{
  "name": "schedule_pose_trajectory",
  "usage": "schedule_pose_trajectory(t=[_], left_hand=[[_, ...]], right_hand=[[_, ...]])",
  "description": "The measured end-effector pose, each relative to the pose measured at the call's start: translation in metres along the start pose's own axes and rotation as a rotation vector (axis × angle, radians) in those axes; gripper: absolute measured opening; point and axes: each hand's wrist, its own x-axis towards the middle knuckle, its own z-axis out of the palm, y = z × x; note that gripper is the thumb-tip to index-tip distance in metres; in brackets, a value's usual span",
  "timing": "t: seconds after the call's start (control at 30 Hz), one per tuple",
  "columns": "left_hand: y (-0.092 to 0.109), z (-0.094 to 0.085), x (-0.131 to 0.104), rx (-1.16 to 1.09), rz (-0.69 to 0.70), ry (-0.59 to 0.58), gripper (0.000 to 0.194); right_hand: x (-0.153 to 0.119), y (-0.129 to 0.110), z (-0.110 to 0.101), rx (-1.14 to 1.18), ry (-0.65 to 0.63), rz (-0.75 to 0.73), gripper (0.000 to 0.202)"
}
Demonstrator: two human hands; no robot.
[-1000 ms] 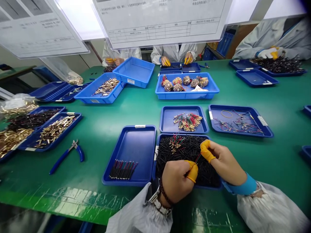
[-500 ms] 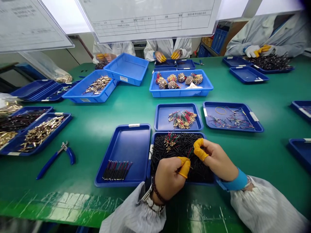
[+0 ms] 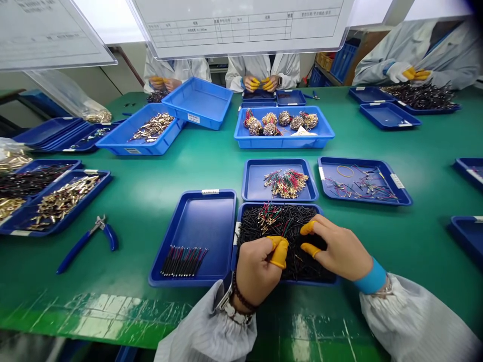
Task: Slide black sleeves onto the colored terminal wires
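Near the front edge of the green worktop (image 3: 136, 201), the person's left hand (image 3: 260, 269) pinches thin wires (image 3: 286, 228) above a tray (image 3: 324, 282) of black tubes (image 3: 298, 215). The right hand (image 3: 335, 246) hovers over that tray's right side, thumb and forefinger apart. A second tray (image 3: 206, 216), just left, carries dark wired pieces (image 3: 183, 262) near its front edge. Pliers (image 3: 75, 252) lie toward the worktop's left front corner.

Left hand (image 3: 258, 266) pinched tight; right hand (image 3: 337, 246), thumb and finger apart.
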Motion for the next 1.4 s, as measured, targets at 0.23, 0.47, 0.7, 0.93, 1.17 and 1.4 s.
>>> schedule_pose_trajectory(t=[0.23, 0.47, 0.7, 0.93, 1.17, 1.4], left_hand=[[-0.001, 0.006, -0.002, 0.023, 0.042, -0.038, 0.032], [-0.003, 0.009, -0.002, 0.053, 0.049, -0.051, 0.031], [-0.003, 0.01, -0.001, 0.075, 0.037, -0.065, 0.031], [-0.003, 0.01, -0.001, 0.077, 0.08, -0.087, 0.031], [-0.003, 0.011, -0.001, 0.084, 0.09, -0.1, 0.033], [-0.004, 0.012, -0.001, 0.077, 0.096, -0.115, 0.033]], right_hand=[[0.001, -0.008, 0.008, -0.087, -0.043, -0.031, 0.008], [0.0, -0.015, 0.013, -0.132, -0.044, -0.015, 0.001], [0.004, -0.011, 0.003, 0.298, 0.114, 0.06, 0.006], [0.008, -0.012, 0.008, 1.085, 0.242, 0.349, 0.016], [0.006, -0.01, 0.021, 1.31, 0.392, 0.362, 0.014], [0.008, -0.012, 0.021, 1.362, 0.45, 0.342, 0.011]])
